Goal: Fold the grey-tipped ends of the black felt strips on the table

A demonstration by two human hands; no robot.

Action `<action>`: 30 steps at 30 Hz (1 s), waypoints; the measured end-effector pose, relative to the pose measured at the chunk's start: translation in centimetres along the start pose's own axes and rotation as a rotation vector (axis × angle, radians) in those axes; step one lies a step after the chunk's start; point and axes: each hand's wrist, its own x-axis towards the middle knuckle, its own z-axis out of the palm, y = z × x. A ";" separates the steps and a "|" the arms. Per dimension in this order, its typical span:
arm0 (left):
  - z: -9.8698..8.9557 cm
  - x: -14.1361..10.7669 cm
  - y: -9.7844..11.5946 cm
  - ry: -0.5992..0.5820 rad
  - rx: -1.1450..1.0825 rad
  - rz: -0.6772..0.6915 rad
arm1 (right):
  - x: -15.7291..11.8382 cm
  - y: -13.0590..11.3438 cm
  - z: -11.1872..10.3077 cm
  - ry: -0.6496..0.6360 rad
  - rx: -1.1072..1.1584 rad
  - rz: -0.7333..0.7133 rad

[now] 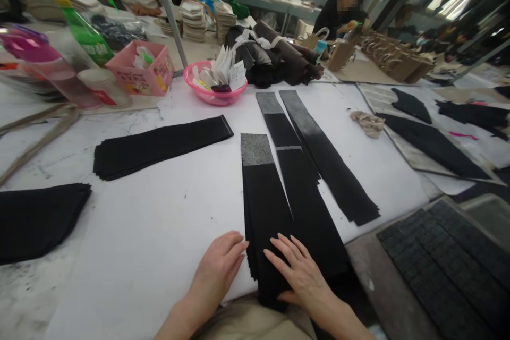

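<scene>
A stack of long black fabric panels (265, 207) with a speckled grey end lies in front of me, fanned at its left edge. My left hand (220, 261) is beside that left edge, fingers stretched out and fingertips at the cloth, gripping nothing. Spread flat over the near part of the same stack is my right hand (299, 271). Partly under or against it on the right lies a second black stack (308, 186) with a grey band across. Further right is a third long stack (330, 164), greyish at its far end. The near ends of the panels are partly hidden by my right hand.
More black piles (159, 147) lie to the left. A pink basket (215, 96) of papers, a pink box (139, 69) and bottles stand at the back. A crumpled rag (367, 124) and boards with black pieces lie right. Two people sit across the room.
</scene>
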 end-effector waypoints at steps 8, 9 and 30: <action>1.4 -1.3 -0.4 0.013 0.049 0.000 | -2.5 0.1 3.4 0.085 -0.214 -0.007; 1.4 -1.3 -0.4 0.014 0.047 0.001 | -2.8 0.2 3.7 0.089 -0.225 -0.016; 1.4 -1.5 -0.1 0.013 0.061 0.013 | -3.9 0.6 3.5 0.322 0.120 -0.202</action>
